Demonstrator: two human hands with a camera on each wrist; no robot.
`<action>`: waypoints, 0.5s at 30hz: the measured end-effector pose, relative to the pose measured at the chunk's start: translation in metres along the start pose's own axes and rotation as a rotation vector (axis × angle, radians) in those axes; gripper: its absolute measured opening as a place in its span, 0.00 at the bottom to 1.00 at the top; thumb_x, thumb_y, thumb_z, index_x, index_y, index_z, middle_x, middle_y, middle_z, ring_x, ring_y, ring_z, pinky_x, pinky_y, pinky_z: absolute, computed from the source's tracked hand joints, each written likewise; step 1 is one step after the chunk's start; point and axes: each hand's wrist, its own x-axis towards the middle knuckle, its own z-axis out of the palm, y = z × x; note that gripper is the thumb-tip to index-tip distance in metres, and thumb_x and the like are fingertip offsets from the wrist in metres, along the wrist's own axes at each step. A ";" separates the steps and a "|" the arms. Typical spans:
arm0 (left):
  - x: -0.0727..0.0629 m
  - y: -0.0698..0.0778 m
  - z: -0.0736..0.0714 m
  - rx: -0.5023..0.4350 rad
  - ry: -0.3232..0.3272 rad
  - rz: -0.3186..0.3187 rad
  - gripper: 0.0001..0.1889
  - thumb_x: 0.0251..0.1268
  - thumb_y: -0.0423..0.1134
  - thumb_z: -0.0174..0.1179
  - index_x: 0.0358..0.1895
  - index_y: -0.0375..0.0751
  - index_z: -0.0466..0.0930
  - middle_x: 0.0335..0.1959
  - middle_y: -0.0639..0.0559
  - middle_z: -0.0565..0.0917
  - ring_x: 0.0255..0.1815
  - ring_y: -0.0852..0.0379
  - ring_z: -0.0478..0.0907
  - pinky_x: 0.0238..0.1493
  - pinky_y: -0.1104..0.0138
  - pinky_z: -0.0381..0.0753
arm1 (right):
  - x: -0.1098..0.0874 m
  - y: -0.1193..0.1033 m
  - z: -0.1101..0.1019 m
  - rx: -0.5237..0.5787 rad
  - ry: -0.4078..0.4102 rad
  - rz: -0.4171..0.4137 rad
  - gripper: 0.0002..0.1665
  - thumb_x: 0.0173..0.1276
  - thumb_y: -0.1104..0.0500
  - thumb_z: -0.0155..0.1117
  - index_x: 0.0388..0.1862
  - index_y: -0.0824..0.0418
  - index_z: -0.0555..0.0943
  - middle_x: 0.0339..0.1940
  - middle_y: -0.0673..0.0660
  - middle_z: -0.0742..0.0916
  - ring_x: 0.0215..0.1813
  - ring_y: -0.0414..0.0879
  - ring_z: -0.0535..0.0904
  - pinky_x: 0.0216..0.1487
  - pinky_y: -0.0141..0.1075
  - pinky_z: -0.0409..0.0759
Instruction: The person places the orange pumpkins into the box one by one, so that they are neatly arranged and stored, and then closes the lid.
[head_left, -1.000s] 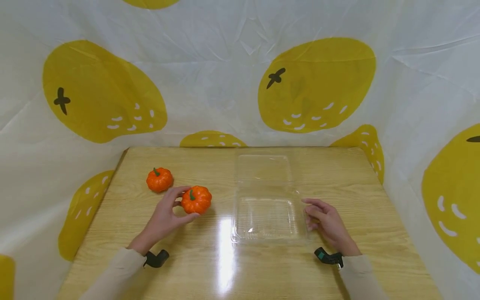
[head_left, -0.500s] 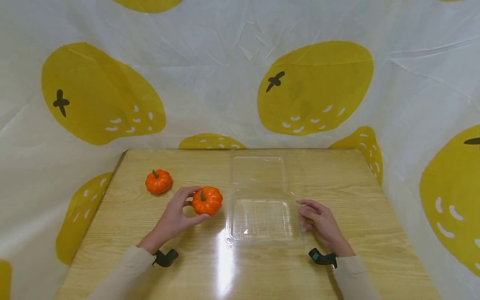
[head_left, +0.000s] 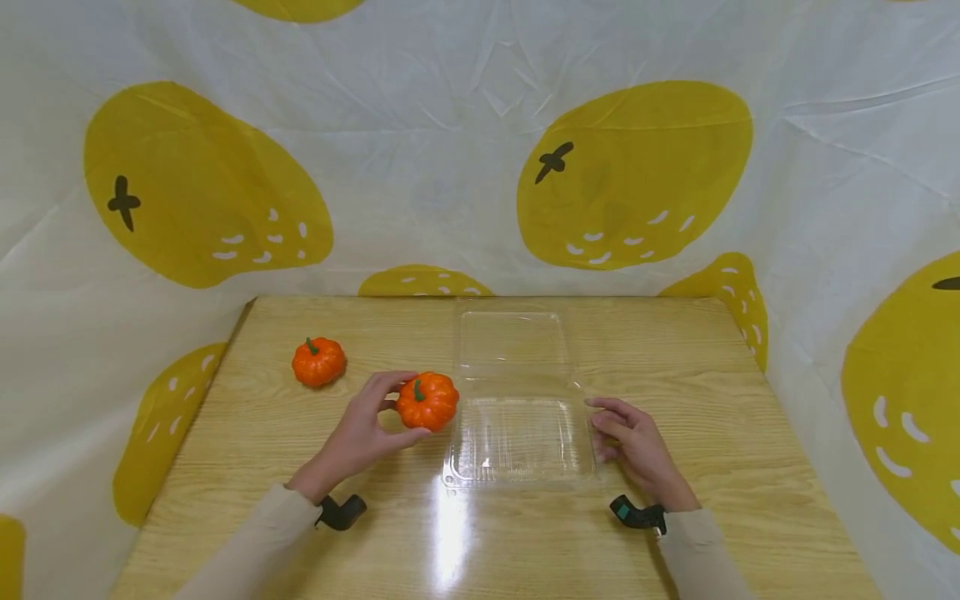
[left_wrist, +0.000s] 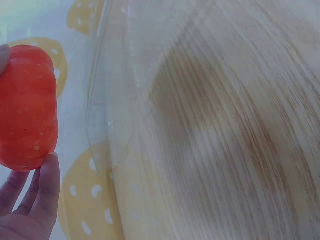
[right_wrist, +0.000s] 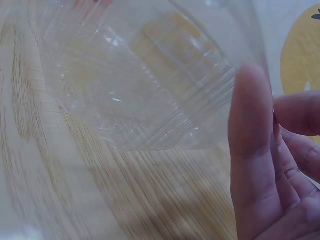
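My left hand [head_left: 360,433] grips a small orange toy pumpkin [head_left: 427,402] with a green stem, thumb on the near side and fingers on the far side. In the left wrist view the pumpkin [left_wrist: 27,107] sits above the fingertips. It is raised right at the left edge of a clear plastic clamshell container [head_left: 517,442], whose lid [head_left: 513,342] lies folded back. My right hand [head_left: 637,446] pinches the container's right rim between thumb and fingers. Through the right wrist view the thumb [right_wrist: 252,135] shows against the clear wall [right_wrist: 150,100].
A second orange toy pumpkin [head_left: 318,362] stands at the back left of the wooden table [head_left: 675,350]. Behind the table hangs a white curtain [head_left: 420,183] printed with big yellow fruit. Both wrists wear black camera mounts.
My left hand has carried the pumpkin right, up to the container's edge. The container and my right hand have slid a little left together. The second pumpkin has stayed put.
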 end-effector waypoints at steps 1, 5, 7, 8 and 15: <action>0.001 0.001 0.001 -0.005 -0.005 0.001 0.40 0.53 0.44 0.81 0.70 0.48 0.73 0.64 0.47 0.77 0.62 0.47 0.79 0.56 0.60 0.89 | 0.000 0.000 0.000 0.002 -0.003 0.000 0.16 0.79 0.61 0.60 0.62 0.64 0.79 0.32 0.43 0.89 0.28 0.36 0.82 0.25 0.28 0.84; 0.004 0.004 0.004 -0.023 -0.029 -0.005 0.40 0.52 0.42 0.81 0.70 0.48 0.72 0.65 0.48 0.76 0.63 0.48 0.79 0.58 0.59 0.89 | 0.001 0.000 0.003 0.007 -0.005 0.001 0.18 0.78 0.61 0.61 0.63 0.65 0.78 0.33 0.43 0.90 0.28 0.36 0.82 0.25 0.29 0.84; 0.005 0.005 0.006 -0.029 -0.044 -0.016 0.41 0.52 0.42 0.82 0.70 0.49 0.72 0.66 0.49 0.76 0.64 0.49 0.78 0.58 0.60 0.88 | 0.001 0.000 0.005 0.010 -0.009 0.000 0.17 0.78 0.61 0.61 0.62 0.64 0.78 0.34 0.44 0.90 0.28 0.36 0.82 0.25 0.29 0.84; 0.005 0.006 0.007 -0.032 -0.050 -0.017 0.41 0.52 0.42 0.82 0.71 0.49 0.72 0.66 0.49 0.76 0.64 0.49 0.78 0.59 0.60 0.88 | 0.001 0.000 0.006 0.011 -0.011 -0.001 0.17 0.78 0.61 0.61 0.62 0.64 0.78 0.34 0.44 0.90 0.29 0.36 0.82 0.25 0.29 0.84; 0.009 0.011 0.013 -0.045 -0.068 0.008 0.41 0.50 0.41 0.82 0.70 0.49 0.73 0.65 0.49 0.77 0.63 0.50 0.78 0.57 0.62 0.89 | 0.003 0.001 0.010 0.009 -0.012 0.014 0.17 0.78 0.61 0.61 0.62 0.64 0.78 0.33 0.44 0.89 0.29 0.36 0.82 0.26 0.29 0.84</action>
